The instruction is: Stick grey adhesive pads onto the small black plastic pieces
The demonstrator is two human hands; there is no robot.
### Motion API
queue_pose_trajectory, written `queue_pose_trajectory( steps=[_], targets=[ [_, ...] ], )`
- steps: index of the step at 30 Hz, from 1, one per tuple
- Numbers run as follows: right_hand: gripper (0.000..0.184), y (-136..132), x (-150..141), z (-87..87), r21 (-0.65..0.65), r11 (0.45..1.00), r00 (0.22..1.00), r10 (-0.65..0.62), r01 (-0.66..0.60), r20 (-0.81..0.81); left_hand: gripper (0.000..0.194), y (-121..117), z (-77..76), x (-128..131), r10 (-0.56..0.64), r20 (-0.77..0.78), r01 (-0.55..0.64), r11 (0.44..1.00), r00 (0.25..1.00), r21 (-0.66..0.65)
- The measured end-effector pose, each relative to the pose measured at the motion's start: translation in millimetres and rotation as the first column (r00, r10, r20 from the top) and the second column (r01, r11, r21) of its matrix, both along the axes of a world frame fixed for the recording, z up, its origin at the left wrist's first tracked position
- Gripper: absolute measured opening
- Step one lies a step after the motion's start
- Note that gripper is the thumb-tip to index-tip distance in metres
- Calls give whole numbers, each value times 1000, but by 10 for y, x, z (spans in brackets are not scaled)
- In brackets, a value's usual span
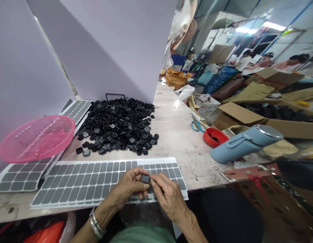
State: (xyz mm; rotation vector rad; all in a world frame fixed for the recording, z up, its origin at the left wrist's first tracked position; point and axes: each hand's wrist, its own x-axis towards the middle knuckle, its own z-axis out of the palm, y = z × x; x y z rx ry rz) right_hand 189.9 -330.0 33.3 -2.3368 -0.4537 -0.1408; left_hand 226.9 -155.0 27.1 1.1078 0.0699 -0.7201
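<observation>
My left hand (128, 187) pinches a small black square part (145, 179) between thumb and fingers, just above the near edge of a white sheet of grey rectangular stickers (95, 182). My right hand (166, 194) meets it from the right, fingertips closed against the same part. Both hands hover over the sheet's right half. Two silver bangles sit on my left wrist. Behind the sheet lies a big heap of black parts (118, 126) on the wooden table (176, 135).
A pink perforated basket (37, 136) rests upside down at left over more sticker sheets (20, 175). Scissors (197, 125), a red lid (215, 137) and a blue flask (245, 143) lie right. Cardboard boxes and bags crowd the far right, with other people working in the distance.
</observation>
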Motion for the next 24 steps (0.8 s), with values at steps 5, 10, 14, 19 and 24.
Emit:
queue_pose_trajectory(
  steps=[5,10,14,19,24],
  targets=[
    [27,64,-31,1,-103,995,1000,-9,7,-18,42,-61,-97,-15,4,69,-9,997,998,78],
    [29,-115,-107,-92,-237,971,999,-46,38,-28,34,-48,-125,30,34,187,-78,970,982,231],
    [29,-626,-189,-187,-255,918,951,-307,303,25,31,83,-66,166,111,295,-209,923,949,324],
    [26,-1005,-163,-165,-358,849,905,-425,389,-24,26,-116,-51,117,-127,400,-32,930,908,367],
    [22,-1003,40,-95,-394,847,915,-401,358,-31,19,-534,94,-29,-380,638,120,903,670,412]
  ],
)
